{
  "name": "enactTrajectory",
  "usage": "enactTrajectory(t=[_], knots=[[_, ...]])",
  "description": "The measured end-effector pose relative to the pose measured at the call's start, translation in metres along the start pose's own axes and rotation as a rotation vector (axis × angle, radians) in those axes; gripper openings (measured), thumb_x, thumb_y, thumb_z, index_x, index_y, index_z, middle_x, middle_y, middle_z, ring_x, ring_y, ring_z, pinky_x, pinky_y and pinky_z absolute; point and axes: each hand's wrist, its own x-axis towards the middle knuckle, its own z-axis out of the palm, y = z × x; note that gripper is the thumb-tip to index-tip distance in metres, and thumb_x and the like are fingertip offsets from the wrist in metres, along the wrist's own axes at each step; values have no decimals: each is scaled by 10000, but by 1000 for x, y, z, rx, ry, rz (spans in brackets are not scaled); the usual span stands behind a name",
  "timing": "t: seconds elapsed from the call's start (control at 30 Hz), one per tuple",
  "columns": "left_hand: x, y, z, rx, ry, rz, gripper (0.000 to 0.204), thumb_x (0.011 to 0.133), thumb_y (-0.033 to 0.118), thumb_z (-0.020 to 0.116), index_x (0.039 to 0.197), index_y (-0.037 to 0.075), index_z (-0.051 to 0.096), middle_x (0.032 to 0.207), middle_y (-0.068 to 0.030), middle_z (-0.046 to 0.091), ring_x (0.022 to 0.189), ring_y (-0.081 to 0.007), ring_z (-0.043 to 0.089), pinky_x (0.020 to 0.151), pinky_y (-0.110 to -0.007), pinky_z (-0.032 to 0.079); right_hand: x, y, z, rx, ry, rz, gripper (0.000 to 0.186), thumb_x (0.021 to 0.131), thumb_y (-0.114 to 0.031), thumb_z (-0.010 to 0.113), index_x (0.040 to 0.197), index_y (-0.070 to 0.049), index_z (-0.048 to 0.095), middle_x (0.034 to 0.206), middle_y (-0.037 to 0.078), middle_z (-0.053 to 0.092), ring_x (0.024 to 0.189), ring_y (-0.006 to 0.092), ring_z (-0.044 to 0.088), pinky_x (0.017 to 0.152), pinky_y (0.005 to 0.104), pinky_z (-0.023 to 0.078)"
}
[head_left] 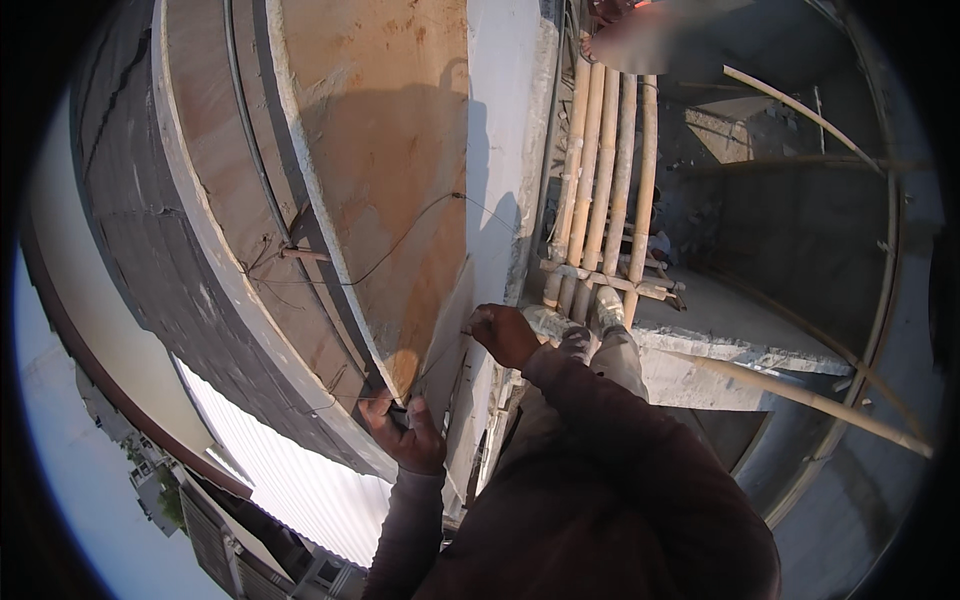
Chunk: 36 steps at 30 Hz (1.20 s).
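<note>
A brown-stained board (pixel 375 130) with a rough pale edge stands in front of me, narrowing to a corner near my hands. Below that corner my left hand (pixel 410 440) is closed, its thumb and fingers curled about a small dark thing I cannot make out. To the right, a little farther off, my right hand (pixel 505 336) is closed in a pinch. A thin wire, hard to see, seems to run from its fingertips toward the board's corner. Another thin dark wire (pixel 410 216) crosses the board's face.
Left of the board run a dark rod (pixel 258 160) and a grey slatted surface (pixel 130 210). A white wall strip (pixel 500 130) borders its right. Bamboo poles (pixel 600 170) lie side by side beyond my feet (pixel 608 305). Another person's hand or foot shows partly at the top. A loose pole (pixel 800 400) slants at right.
</note>
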Motion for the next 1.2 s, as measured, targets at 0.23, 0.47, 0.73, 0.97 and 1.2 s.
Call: enactTrajectory(t=[0.23,0.47,0.73,0.97,1.2], knots=[[-2,3,1,7,4,32,259,982,183,618,1161,6,561,1092,-147,529,1034,-281,546,920,-397,430,-19,41,42,653,-124,542,335,928,-274,664,964,59,659,824,220,660,780,344,662,749,408,514],[-5,27,-12,37,14,-135,278,900,151,724,1129,13,649,1091,-194,593,1052,-354,584,931,-432,457,1,-20,1,-252,-82,16,257,922,-220,630,1041,0,686,1010,265,686,978,419,663,859,487,507],[-70,43,-30,88,200,-296,294,892,114,708,1154,12,622,1140,-196,602,1096,-370,587,955,-437,465,-12,65,48,488,-14,308,214,956,-217,656,913,-8,675,707,51,637,679,162,615,646,324,483],[-141,68,-19,57,188,-510,256,887,86,680,1120,3,612,1081,-180,607,1032,-346,585,928,-429,460,-17,-18,23,-175,-69,-60,201,942,-191,600,924,-17,698,771,153,684,725,293,664,675,407,504],[-197,81,3,10,227,-683,229,873,83,699,1084,21,634,1073,-183,617,1019,-351,601,886,-428,490,25,52,-14,-31,-123,-59,208,956,-227,600,891,-33,638,737,62,618,618,202,566,576,343,422]])
